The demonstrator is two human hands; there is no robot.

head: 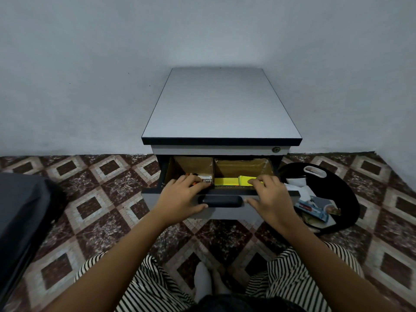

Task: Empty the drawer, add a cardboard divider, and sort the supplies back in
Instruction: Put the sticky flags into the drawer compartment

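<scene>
The cabinet's top drawer (225, 213) stands pulled out. A brown cardboard divider (213, 168) splits it into a left and a right compartment. In the left one lie a pack of batteries (206, 178) and an orange item, partly hidden by fingers. Yellow note pads (225, 181) sit in the right one. My left hand (182, 197) grips the drawer's front panel left of the black handle (219, 201), fingers curled over the top edge, thumb on the face. My right hand (270, 197) grips the panel the same way on the right, its fingertips by the yellow pads.
A black round tray (346, 194) with papers and small packets lies on the patterned floor right of the cabinet (220, 104). A dark grey bulky object (22, 210) fills the left edge. My striped trouser legs are below.
</scene>
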